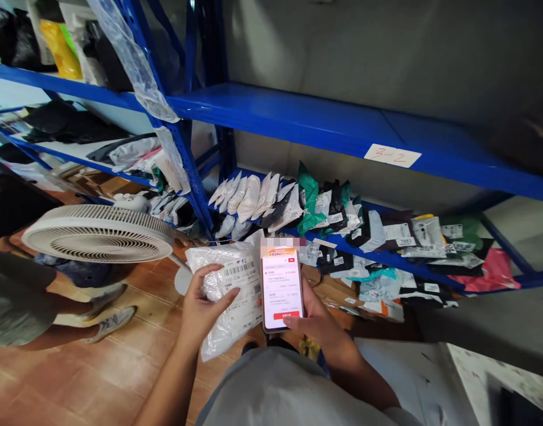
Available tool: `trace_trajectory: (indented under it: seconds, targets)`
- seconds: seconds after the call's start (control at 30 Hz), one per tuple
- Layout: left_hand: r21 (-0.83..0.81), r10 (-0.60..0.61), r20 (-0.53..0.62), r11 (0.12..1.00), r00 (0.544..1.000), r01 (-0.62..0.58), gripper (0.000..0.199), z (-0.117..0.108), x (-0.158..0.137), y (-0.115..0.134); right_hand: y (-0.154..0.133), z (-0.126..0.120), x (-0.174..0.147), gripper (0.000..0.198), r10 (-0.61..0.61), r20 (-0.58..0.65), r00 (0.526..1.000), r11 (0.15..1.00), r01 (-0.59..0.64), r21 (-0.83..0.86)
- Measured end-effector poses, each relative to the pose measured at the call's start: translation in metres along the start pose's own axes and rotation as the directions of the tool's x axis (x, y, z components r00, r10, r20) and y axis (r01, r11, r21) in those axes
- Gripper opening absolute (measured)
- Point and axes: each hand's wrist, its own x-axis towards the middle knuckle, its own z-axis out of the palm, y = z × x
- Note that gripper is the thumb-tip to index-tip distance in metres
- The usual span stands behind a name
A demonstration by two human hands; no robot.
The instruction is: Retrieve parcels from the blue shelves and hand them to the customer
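My left hand [211, 302] is closed on a white plastic mailer bag [227, 337], its thumb lying over a printed label with a barcode. The bag looks puffy and hangs slightly tilted in front of my body. Just to its right, my right hand [315, 319] grips a smartphone [282, 287] upright, with the thumb on a red button low on the lit screen. The phone overlaps the bag's right edge; whether they touch I cannot tell. The fingers behind the phone are mostly hidden.
Ahead stands a blue metal shelf [293, 121] tagged "3-2" on a paper label [392, 155]. Labelled parcels [324, 207] line its lower board. A white fan [102, 234] is on the left, near another person's legs [76, 322]. A white surface [404, 378] lies lower right.
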Motion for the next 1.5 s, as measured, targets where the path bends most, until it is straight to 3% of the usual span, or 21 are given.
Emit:
trace_trajectory:
  seconds: [0.4, 0.8, 0.97, 1.17, 1.33, 1.5]
  targets:
    - [-0.003, 0.009, 0.012, 1.000, 1.000, -0.009, 0.045, 0.012, 0.003, 0.007, -0.007, -0.008, 0.001, 0.083, 0.015, -0.026, 1.000, 1.000, -0.015, 0.011]
    - [-0.079, 0.026, 0.032, 0.997, 0.999, -0.023, 0.040, 0.020, 0.006, 0.010, -0.003, -0.018, 0.007, 0.086, 0.014, 0.057, 0.998, 0.999, -0.016, 0.043]
    - [-0.146, -0.030, 0.068, 0.989, 0.997, 0.039, 0.044, 0.020, 0.007, 0.010, -0.003, -0.020, 0.009, 0.084, -0.007, 0.046, 0.999, 1.000, 0.006, 0.023]
    - [-0.382, -0.180, 0.207, 0.890, 0.962, 0.249, 0.047, 0.023, 0.011, 0.021, -0.003, -0.024, 0.010, 0.083, -0.009, 0.034, 0.999, 1.000, 0.009, -0.006]
    - [-0.394, -0.230, 0.148, 0.878, 0.962, 0.270, 0.049, 0.030, 0.011, 0.025, -0.006, -0.022, 0.009, 0.088, 0.023, 0.061, 0.998, 1.000, -0.023, 0.008]
    - [-0.334, -0.205, 0.058, 0.918, 0.977, 0.212, 0.051, 0.037, 0.012, 0.018, -0.012, -0.015, 0.007, 0.086, 0.051, 0.048, 0.998, 0.999, -0.051, 0.003]
